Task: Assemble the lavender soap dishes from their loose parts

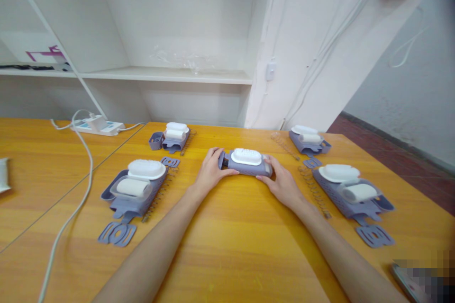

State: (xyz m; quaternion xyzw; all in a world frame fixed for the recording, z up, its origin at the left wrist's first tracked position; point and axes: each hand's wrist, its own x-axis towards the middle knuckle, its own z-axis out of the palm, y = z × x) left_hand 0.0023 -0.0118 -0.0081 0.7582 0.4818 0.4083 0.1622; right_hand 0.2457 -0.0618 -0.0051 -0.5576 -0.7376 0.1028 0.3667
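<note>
A purple-grey plastic holder with a white oval lid (pixel 246 161) lies on the wooden table (pixel 231 246) straight ahead of me. My left hand (pixel 210 173) grips its left end, fingers curled round it. My right hand (pixel 281 182) holds its right end, thumb against the side. Both forearms reach forward across the tabletop.
Several similar purple-grey kits with white parts lie around: near left (pixel 137 187), far left (pixel 174 137), far right (pixel 308 141), near right (pixel 351 191). Metal springs (pixel 314 189) and flat purple pieces (pixel 117 233) lie beside them. A power strip (pixel 95 126) and white cable (pixel 76 208) are at left.
</note>
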